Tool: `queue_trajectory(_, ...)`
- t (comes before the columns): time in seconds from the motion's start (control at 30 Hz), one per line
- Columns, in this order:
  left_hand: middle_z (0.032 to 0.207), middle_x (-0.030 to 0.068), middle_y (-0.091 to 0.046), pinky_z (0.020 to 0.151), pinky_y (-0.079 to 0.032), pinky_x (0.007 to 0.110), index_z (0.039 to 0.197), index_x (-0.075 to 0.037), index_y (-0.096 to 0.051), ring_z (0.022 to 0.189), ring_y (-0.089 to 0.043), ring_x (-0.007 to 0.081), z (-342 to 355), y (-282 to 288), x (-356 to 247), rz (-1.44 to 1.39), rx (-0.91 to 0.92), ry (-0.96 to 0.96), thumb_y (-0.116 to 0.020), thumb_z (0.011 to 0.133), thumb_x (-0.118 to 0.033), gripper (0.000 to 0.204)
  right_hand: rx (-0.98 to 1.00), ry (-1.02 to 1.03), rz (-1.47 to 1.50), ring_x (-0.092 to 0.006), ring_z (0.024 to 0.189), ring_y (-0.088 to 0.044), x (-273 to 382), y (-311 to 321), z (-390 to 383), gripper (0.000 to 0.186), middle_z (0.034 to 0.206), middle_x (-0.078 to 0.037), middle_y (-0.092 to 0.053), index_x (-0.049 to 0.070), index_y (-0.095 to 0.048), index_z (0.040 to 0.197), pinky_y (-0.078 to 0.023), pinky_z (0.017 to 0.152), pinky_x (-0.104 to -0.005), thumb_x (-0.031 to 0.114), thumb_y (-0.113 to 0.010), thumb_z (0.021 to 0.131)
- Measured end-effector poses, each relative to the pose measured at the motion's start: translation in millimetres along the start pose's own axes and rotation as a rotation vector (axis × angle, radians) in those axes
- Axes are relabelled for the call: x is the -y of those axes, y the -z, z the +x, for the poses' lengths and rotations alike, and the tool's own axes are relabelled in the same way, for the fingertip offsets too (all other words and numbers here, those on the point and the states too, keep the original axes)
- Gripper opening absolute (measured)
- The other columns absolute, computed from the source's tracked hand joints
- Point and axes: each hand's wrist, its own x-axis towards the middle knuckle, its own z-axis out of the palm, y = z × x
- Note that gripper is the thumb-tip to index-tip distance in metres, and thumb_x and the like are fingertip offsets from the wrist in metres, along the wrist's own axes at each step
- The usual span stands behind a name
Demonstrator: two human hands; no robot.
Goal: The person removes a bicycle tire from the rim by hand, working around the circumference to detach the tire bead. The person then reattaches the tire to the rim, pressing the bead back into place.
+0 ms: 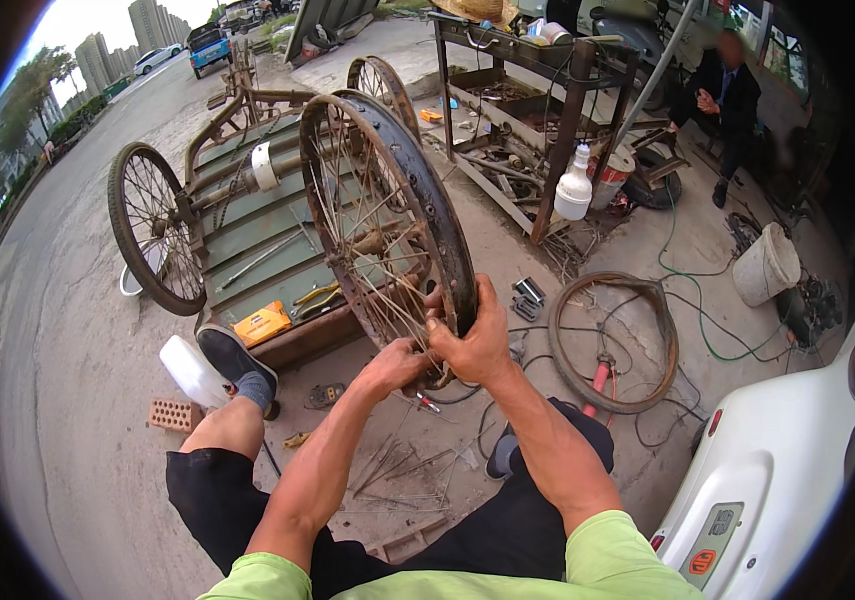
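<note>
I hold a spoked wheel (445, 236) with a dark, worn rim upright in front of me. My right hand (469, 335) is closed round the lower right part of the rim. My left hand (402, 365) is closed at the lower spokes, just left of the right one; its fingertips are partly hidden. Behind the wheel lies a rusty tricycle frame with a green slatted bed (245, 247), carrying an orange packet (261, 323) and pliers (317, 300). To the right, a tire (662, 390) lies in a ring on the ground by a red pump (599, 380).
A tool cart (557, 140) stands behind. A person (727, 95) sits at the back right. A white vehicle (767, 470) is at lower right, near a bucket (765, 262). A brick (175, 414), white jug (194, 370), hoses and loose spokes lie around my feet.
</note>
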Motion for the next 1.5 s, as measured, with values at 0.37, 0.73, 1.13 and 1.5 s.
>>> queue_trajectory(0.37,0.067,0.0015,-0.062,0.051,-0.043,0.031,0.096,0.0,-0.073,0.055,-0.055,0.0111,-11.6,-11.4,1.7,0.004,-0.096,-0.1,-0.059,0.107,-0.032,0.037,0.003,0.098,-0.001,-0.0172,0.087,-0.073,-6.6,-1.4,2.5,0.039,0.099,-0.011,-0.074,-0.001,-0.052,0.116,-0.059,0.081,-0.0336,0.003,-0.072,0.084)
queue_trajectory(0.73,0.083,0.0117,-0.071,0.066,-0.06,0.036,0.149,0.001,-0.051,0.073,-0.071,0.0215,-5.3,-1.3,37.4,-0.803,0.25,-0.073,-0.053,0.111,-0.025,0.046,0.011,0.112,0.076,-0.0127,0.091,-0.069,-11.7,0.5,4.3,0.037,0.104,-0.01,-0.072,-0.001,-0.052,0.118,-0.056,0.084,-0.029,0.0,-0.071,0.086)
queue_trajectory(1.13,0.069,0.0049,-0.062,0.057,-0.044,0.035,0.1,0.003,-0.073,0.061,-0.055,0.0134,1.9,-13.3,14.1,0.056,-0.248,-0.118,-0.073,0.099,-0.044,0.047,-0.027,0.106,0.126,-0.02,0.092,-0.067,-14.5,0.3,3.8,0.036,0.11,-0.014,-0.065,-0.002,-0.055,0.119,-0.054,0.088,-0.0369,-0.001,-0.067,0.085)
queue_trajectory(1.5,0.067,0.0072,-0.066,0.05,-0.045,0.029,0.13,0.003,-0.064,0.056,-0.061,0.0132,10.4,-0.2,34.3,-0.67,0.195,-0.117,-0.067,0.102,-0.032,0.045,0.015,0.122,0.09,-0.0195,0.092,-0.067,-11.5,-1.4,5.0,0.037,0.109,-0.013,-0.064,-0.002,-0.053,0.118,-0.054,0.089,-0.0366,0.0,-0.067,0.084)
